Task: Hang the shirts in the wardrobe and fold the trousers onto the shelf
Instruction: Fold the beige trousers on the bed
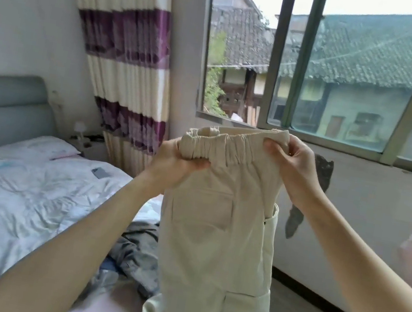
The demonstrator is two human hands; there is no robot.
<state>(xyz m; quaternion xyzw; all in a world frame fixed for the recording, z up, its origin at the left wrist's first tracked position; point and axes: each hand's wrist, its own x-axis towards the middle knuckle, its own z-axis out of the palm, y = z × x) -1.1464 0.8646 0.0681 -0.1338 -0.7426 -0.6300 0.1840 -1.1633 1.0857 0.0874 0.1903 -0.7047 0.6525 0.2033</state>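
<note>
Cream trousers (pixel 219 234) held up in front of window (pixel 350 71), hanging down over bed (pixel 16 192) edge. Left hand (pixel 174 161) and right hand (pixel 293 165) each gripping elastic waistband ends. Dark clothes (pixel 133 255) heaped on bed.

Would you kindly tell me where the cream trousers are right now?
In the head view, centre-right, the cream trousers hang by their waistband between the left hand and right hand, below the window.

From my remote seat I log: two forearms, bare from elbow to wrist, no sleeves in view. Left hand (pixel 171 161) and right hand (pixel 295 168): no gloves, rings, watch or bands visible. Fingernails short and unpainted where shown.
</note>
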